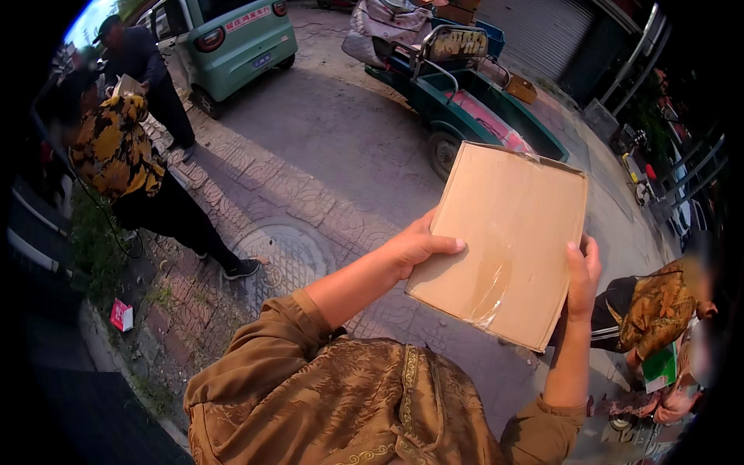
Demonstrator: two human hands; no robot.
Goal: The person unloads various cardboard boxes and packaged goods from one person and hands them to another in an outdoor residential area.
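A flat brown cardboard box (511, 232) is held up in front of my chest, its broad face turned toward me. Shiny clear tape shows near its lower edge and at its top edge. My left hand (426, 246) grips the left side, thumb lying on the face and the other fingers hidden behind. On the right side my right hand (581, 279) clasps the edge, thumb upward along it. Both forearms come out of brown sleeves. The box is slightly tilted, and its far side is hidden.
A green cargo tricycle (496, 116) stands just beyond the box, a green car (240, 46) farther left. Two people (120, 147) stand at the left, one with a small box. Another person (659, 310) is at right. A round manhole cover (285, 260) lies in the paving.
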